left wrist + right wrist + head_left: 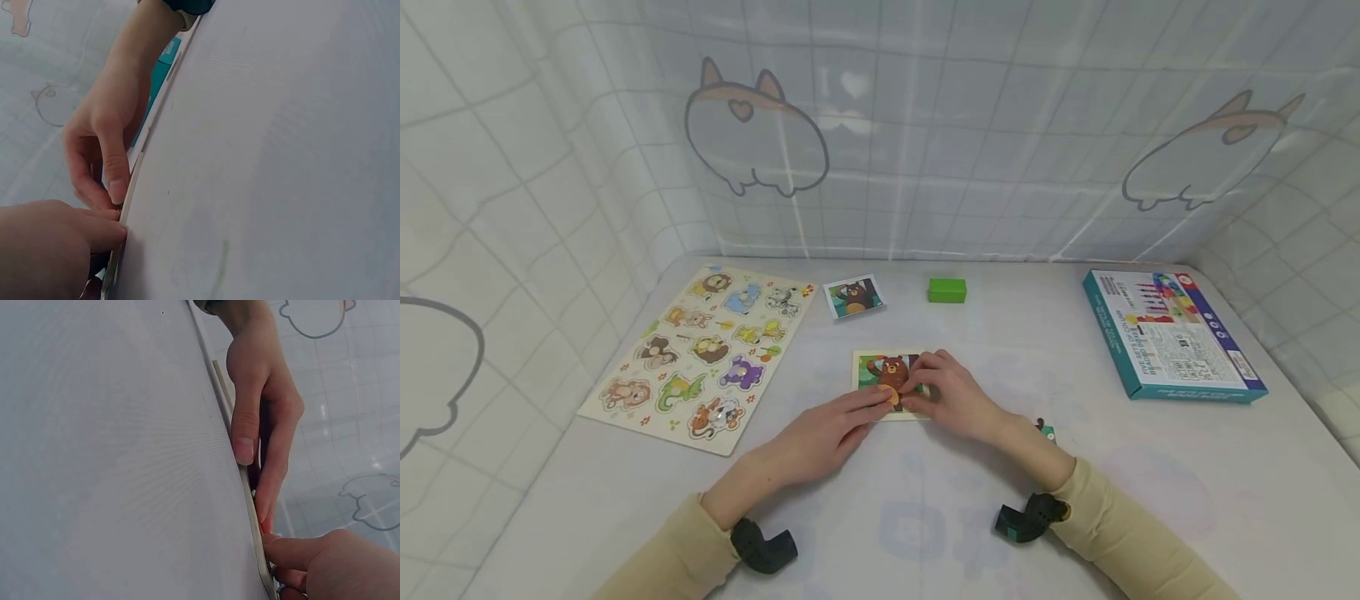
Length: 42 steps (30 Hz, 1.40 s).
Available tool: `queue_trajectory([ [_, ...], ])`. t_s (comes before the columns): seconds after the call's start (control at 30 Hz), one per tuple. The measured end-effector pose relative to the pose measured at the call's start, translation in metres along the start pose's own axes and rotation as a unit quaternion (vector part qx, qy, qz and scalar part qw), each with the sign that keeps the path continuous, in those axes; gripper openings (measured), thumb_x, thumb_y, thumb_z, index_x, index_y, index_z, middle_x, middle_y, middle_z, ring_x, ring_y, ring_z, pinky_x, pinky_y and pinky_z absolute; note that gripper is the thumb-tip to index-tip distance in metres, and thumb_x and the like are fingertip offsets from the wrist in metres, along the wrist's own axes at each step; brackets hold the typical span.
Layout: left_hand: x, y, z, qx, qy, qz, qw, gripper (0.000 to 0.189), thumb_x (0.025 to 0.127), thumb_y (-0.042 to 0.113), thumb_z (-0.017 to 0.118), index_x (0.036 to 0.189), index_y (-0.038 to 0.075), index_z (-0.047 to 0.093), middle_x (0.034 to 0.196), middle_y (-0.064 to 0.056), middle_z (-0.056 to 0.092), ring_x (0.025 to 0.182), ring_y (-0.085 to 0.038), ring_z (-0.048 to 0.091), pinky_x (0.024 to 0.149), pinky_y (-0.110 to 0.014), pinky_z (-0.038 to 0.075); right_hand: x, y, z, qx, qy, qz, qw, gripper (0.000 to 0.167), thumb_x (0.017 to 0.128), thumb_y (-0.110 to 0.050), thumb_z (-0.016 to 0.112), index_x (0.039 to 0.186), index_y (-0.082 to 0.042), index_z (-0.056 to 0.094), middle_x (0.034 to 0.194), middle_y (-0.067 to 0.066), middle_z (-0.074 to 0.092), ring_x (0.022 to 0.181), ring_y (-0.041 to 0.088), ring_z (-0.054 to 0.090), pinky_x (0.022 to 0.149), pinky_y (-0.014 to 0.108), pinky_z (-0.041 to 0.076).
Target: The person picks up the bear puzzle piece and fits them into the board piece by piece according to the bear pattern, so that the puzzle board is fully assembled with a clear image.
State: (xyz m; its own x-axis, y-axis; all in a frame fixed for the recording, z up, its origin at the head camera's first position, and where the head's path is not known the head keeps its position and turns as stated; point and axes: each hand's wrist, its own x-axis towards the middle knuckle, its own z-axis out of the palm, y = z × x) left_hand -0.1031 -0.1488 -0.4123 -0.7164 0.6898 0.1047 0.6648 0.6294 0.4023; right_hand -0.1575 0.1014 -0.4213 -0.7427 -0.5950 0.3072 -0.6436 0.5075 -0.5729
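A small bear jigsaw puzzle (892,369) in a pale wooden tray (856,360) lies mid-table in the head view. My left hand (827,433) rests its nearly straight fingers on the puzzle's lower left part, over the bear's belly. From the right, my right hand (957,398) reaches onto the puzzle with curled fingers, thumb and forefinger pinching a puzzle piece mostly hidden under them. Both wrist views show the tray edge-on, with the left hand (56,244) and right hand (337,562) close together at it. A loose puzzle piece (1048,432) lies partly behind my right forearm.
Behind the puzzle lie a bear picture card (854,297) and a green block (947,290). A large animal peg board (700,358) is on the left. A teal-edged flat box (1172,333) lies on the right. A patterned curtain (925,167) closes off the back.
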Motion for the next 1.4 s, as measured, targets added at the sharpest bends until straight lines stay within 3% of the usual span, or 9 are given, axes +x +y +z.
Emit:
queue_trajectory([
  [0.43,0.002,-0.001,0.001,-0.014,-0.004,0.002,0.9999,0.045,0.104,0.015,0.052,0.149,0.014,0.049,0.159,0.0,0.04,0.147,-0.019,0.036,0.115,-0.043,0.04,-0.002,-0.001,-0.002,-0.009,0.002,-0.003,1.0,0.006,0.086,-0.014,0.079,0.091,-0.015,0.077,0.096,-0.004,0.064,0.09,0.013,0.049,0.079,0.031,0.048],
  [0.6,0.005,0.0,0.002,-0.014,-0.004,0.009,0.9998,0.045,0.104,0.014,0.054,0.148,0.013,0.05,0.158,-0.001,0.041,0.146,-0.021,0.037,0.115,-0.044,0.041,-0.007,-0.007,-0.013,-0.013,-0.005,-0.008,0.9999,0.009,0.087,-0.013,0.078,0.096,-0.013,0.077,0.098,-0.003,0.067,0.093,0.014,0.053,0.082,0.033,0.05],
  [0.7,0.006,0.0,0.003,-0.017,-0.007,-0.003,0.9998,0.044,0.104,0.015,0.053,0.148,0.015,0.051,0.159,0.001,0.04,0.147,-0.019,0.036,0.116,-0.043,0.039,-0.012,-0.008,-0.024,-0.007,-0.001,-0.012,0.9999,0.013,0.087,-0.012,0.077,0.101,-0.012,0.076,0.101,-0.002,0.068,0.097,0.016,0.056,0.085,0.036,0.051],
  [0.87,0.005,0.0,0.002,-0.021,-0.014,-0.022,0.9994,0.042,0.105,0.016,0.051,0.147,0.017,0.051,0.159,0.005,0.039,0.147,-0.017,0.036,0.118,-0.041,0.037,-0.028,0.0,-0.041,-0.001,0.013,-0.005,0.9999,0.018,0.085,-0.009,0.079,0.103,-0.009,0.075,0.103,-0.001,0.069,0.101,0.017,0.06,0.088,0.037,0.053],
  [1.2,0.001,0.0,0.001,-0.032,-0.002,-0.021,0.9992,0.042,0.104,0.014,0.052,0.146,0.015,0.052,0.158,0.003,0.041,0.147,-0.019,0.037,0.118,-0.042,0.037,-0.069,0.028,-0.075,-0.013,0.016,0.043,0.9989,0.025,0.083,-0.013,0.082,0.108,-0.016,0.075,0.108,-0.007,0.068,0.106,0.01,0.058,0.091,0.034,0.053],
  [1.4,-0.001,-0.002,0.003,-0.033,0.0,-0.024,0.9992,0.042,0.104,0.015,0.052,0.146,0.016,0.053,0.158,0.004,0.041,0.147,-0.019,0.036,0.118,-0.042,0.037,-0.087,0.044,-0.087,0.003,0.018,0.057,0.9982,0.027,0.084,-0.015,0.082,0.11,-0.017,0.074,0.109,-0.007,0.068,0.106,0.008,0.056,0.092,0.022,0.05],
])
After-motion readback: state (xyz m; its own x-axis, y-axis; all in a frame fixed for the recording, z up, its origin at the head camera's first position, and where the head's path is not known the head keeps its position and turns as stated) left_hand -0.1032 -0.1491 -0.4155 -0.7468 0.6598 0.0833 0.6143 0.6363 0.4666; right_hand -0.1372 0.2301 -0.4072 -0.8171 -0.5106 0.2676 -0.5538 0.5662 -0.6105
